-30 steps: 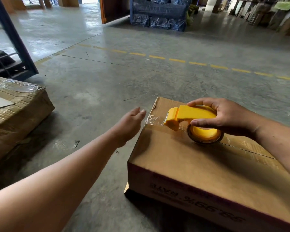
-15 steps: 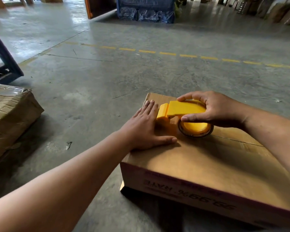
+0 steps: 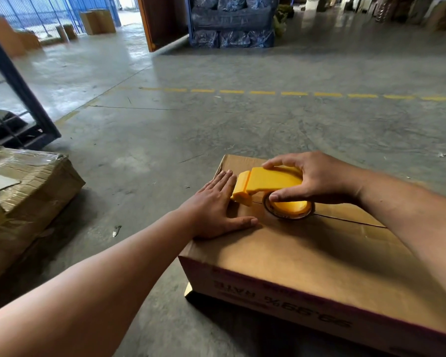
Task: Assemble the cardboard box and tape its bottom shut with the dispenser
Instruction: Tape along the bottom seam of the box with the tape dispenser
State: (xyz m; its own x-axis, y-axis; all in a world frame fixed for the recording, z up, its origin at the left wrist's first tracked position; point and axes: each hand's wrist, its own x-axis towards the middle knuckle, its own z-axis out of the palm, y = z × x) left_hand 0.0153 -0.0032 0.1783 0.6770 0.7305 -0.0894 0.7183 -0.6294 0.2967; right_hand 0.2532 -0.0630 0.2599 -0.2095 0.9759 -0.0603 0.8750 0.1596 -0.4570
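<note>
A single wide-angle camera on the person's head looks forward and down across a concrete warehouse floor [image 3: 242, 130]. Close beneath it, at 6 o'clock, lies the cardboard box [image 3: 307, 256], both forearms reaching in from the bottom edge. Blue-wrapped pallets [image 3: 232, 24] stand far off at 12 o'clock; a wrapped carton [image 3: 29, 199] sits at 9 o'clock.

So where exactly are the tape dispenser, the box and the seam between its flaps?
dispenser [image 3: 271, 180], head view, on its yellow top cover.
box [image 3: 307, 253], head view, on the bare near flap.
seam [image 3: 350, 219], head view, on the dark line right of the tape roll.
</note>
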